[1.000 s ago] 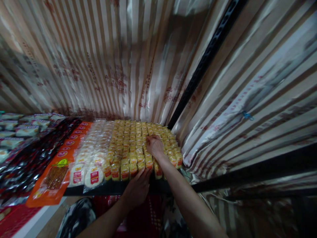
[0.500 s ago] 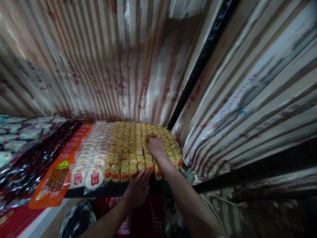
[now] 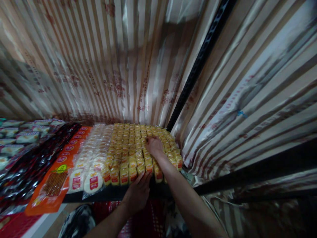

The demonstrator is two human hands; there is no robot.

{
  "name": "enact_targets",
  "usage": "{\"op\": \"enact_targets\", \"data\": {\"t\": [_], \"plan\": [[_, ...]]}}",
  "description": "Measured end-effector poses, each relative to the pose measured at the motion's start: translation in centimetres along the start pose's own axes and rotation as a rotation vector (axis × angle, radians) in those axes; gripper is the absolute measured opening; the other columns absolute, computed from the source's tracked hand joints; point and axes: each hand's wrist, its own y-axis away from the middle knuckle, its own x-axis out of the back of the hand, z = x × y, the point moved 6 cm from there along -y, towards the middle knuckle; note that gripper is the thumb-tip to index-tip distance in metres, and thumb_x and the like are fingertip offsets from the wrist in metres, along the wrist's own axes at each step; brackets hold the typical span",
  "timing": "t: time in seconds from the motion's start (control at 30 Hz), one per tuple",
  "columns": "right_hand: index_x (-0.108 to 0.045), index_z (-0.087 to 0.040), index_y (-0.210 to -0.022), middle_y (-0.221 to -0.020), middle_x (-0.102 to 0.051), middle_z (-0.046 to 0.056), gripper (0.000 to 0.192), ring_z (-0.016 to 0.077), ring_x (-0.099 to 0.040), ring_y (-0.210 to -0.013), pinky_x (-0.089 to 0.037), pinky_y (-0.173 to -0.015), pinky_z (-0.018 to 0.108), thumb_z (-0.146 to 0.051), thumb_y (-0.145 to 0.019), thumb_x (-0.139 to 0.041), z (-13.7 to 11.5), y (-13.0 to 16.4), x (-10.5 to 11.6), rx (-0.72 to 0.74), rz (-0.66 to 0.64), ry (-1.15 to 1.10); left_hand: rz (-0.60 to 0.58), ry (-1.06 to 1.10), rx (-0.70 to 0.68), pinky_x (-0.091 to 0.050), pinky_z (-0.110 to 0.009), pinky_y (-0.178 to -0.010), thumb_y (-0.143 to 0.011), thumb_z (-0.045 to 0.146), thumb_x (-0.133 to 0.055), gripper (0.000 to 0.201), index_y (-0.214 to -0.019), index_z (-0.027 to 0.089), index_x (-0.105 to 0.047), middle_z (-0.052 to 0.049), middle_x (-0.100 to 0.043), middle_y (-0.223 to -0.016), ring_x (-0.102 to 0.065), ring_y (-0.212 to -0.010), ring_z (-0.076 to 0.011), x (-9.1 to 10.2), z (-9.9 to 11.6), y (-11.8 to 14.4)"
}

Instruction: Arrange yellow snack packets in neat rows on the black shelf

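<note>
Two hands are kept as before on the yellow packets [image 3: 138, 148] at the shelf's right end: right hand [image 3: 154, 146] laid flat farther back, left hand [image 3: 137, 193] spread against the near row, nothing gripped.

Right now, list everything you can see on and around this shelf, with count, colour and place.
yellow snack packs: many, yellow with red labels, packed rows at the shelf's right end
white round packs: many, white with red labels, left of the yellow ones
orange packets: a row, orange, further left
dark packets: many, black-red, far left
striped curtain: one, beige-brown, behind and right
black post: one, in the corner
left hand: at the shelf's front edge, touching the front yellow packs
right hand: resting flat on the yellow packs
</note>
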Motion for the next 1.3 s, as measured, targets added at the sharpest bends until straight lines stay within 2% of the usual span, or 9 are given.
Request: {"op": "enact_targets", "data": {"t": [0.23,0.37,0.47,0.6,0.73,0.9,1.03,1.17,1.3], "plan": [[-0.068,-0.015,-0.098,-0.091,-0.070,0.010,0.027,0.0201,-0.056,-0.099,-0.036,-0.087,0.026,-0.018,-0.081,-0.048,-0.6,-0.7,-0.6,0.029,-0.004,-0.007,-0.006,0.022,-0.010,0.000,-0.043,-0.115,-0.086,0.027,-0.045,0.037,-0.113,0.009,-0.062,-0.015,-0.045,-0.137,-0.033,-0.132,-0.0250,-0.4,0.1,0.1],[-0.068,-0.019,-0.098,-0.092,-0.070,0.008,0.026,0.0188,-0.055,-0.101,-0.035,-0.089,0.025,-0.017,-0.078,-0.050,-0.7,-0.5,-0.5,0.085,0.010,-0.031,0.002,0.062,-0.024,0.001,-0.045,-0.115,-0.085,0.026,-0.047,0.030,-0.102,0.009,-0.066,-0.017,-0.045,-0.136,-0.033,-0.132,-0.0271,-0.4,0.1,0.1],[-0.068,-0.020,-0.094,-0.091,-0.070,0.006,0.025,0.0194,-0.055,-0.099,-0.036,-0.086,0.025,-0.017,-0.076,-0.051,-0.5,-0.3,-0.1,0.112,0.061,-0.028,0.037,0.076,-0.021,0.001,-0.045,-0.114,-0.084,0.024,-0.049,0.027,-0.098,0.009,-0.067,-0.017,-0.050,-0.132,-0.036,-0.131,-0.0280,-0.1,0.0,0.0],[-0.067,-0.022,-0.100,-0.089,-0.071,0.005,0.030,0.0183,-0.056,-0.094,-0.034,-0.088,0.026,-0.014,-0.077,-0.049,-0.5,-0.6,0.8,0.122,0.146,-0.025,0.059,0.076,-0.011,0.001,-0.044,-0.114,-0.084,0.022,-0.047,0.030,-0.105,0.009,-0.064,-0.016,-0.049,-0.133,-0.033,-0.132,-0.0265,0.1,-0.1,0.0],[-0.064,-0.018,-0.108,-0.089,-0.070,0.008,0.034,0.0180,-0.057,-0.094,-0.033,-0.090,0.025,-0.013,-0.078,-0.049,-0.8,-1.5,1.0,0.134,0.099,-0.004,0.052,0.094,-0.007,0.002,-0.044,-0.114,-0.085,0.022,-0.045,0.029,-0.102,0.010,-0.066,-0.015,-0.052,-0.131,-0.034,-0.132,-0.0259,-0.1,-0.1,0.0],[-0.066,-0.018,-0.100,-0.087,-0.070,0.008,0.027,0.0199,-0.056,-0.095,-0.035,-0.085,0.026,-0.017,-0.078,-0.051,-0.8,-2.5,1.2,0.091,0.065,0.058,0.035,0.120,-0.017,0.003,-0.045,-0.114,-0.087,0.023,-0.044,0.028,-0.095,0.010,-0.068,-0.015,-0.049,-0.133,-0.036,-0.131,-0.0262,0.0,-0.2,-0.1],[-0.065,-0.018,-0.107,-0.091,-0.070,0.008,0.034,0.0196,-0.056,-0.096,-0.036,-0.085,0.026,-0.017,-0.076,-0.051,-1.0,-2.9,0.1,0.097,0.029,0.058,0.014,0.131,-0.010,0.005,-0.043,-0.113,-0.087,0.022,-0.044,0.031,-0.104,0.008,-0.065,-0.017,-0.046,-0.135,-0.034,-0.132,-0.0257,0.1,-0.2,-0.1],[-0.062,-0.022,-0.115,-0.101,-0.069,0.005,0.043,0.0191,-0.053,-0.101,-0.037,-0.087,0.025,-0.014,-0.074,-0.051,-1.0,-3.0,-0.6,0.118,0.034,-0.006,-0.012,0.118,-0.008,0.005,-0.044,-0.113,-0.088,0.023,-0.042,0.033,-0.107,0.008,-0.065,-0.017,-0.046,-0.135,-0.035,-0.131,-0.0261,-0.1,-0.2,0.0],[-0.060,-0.023,-0.118,-0.103,-0.069,0.003,0.046,0.0190,-0.053,-0.101,-0.036,-0.090,0.026,-0.013,-0.074,-0.050,-0.4,-3.0,-0.1,0.111,0.095,-0.050,-0.007,0.109,-0.026,0.004,-0.046,-0.112,-0.088,0.023,-0.042,0.032,-0.104,0.008,-0.066,-0.018,-0.045,-0.136,-0.035,-0.131,-0.0267,-0.2,0.0,0.0]]}}
